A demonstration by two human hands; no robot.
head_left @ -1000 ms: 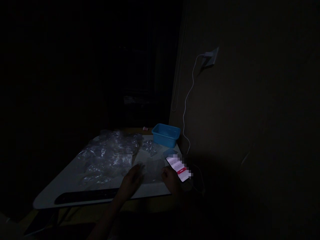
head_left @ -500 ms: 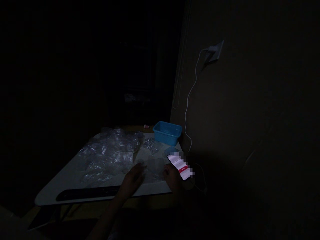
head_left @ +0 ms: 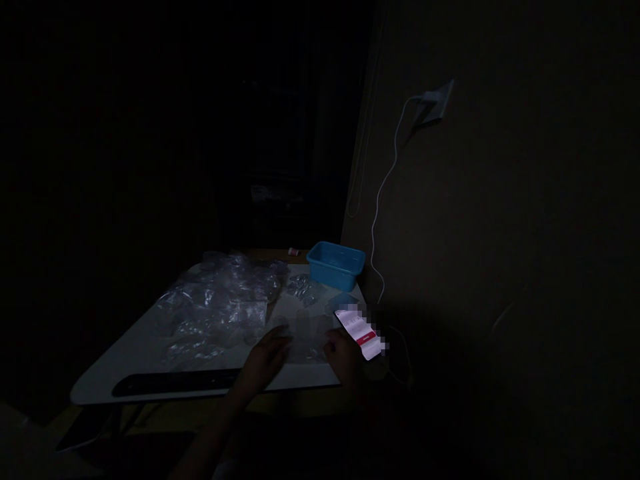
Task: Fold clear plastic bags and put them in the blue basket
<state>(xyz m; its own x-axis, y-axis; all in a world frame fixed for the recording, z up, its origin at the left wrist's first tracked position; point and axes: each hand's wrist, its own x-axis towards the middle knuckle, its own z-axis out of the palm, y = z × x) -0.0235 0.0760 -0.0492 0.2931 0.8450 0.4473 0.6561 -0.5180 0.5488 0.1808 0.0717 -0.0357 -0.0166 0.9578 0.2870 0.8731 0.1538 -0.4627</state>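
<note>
Dim white tabletop [head_left: 131,363] before you: your left hand [head_left: 265,357] lies with fingers loosely spread on a flat clear plastic piece [head_left: 306,337]; your right hand [head_left: 345,357] curls around a glowing phone [head_left: 361,331] at the edge. Beyond, crinkled transparent bags [head_left: 220,300] pile up. Farther back sits a blue plastic tub [head_left: 336,265], contents hidden.

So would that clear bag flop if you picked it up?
Probably floppy: the clear bag by the left hand lies limp and flat on the table. Likely very light, since it looks thin and see-through. It may be slippery too, as the pile of bags glints, though the dark hides much.
</note>
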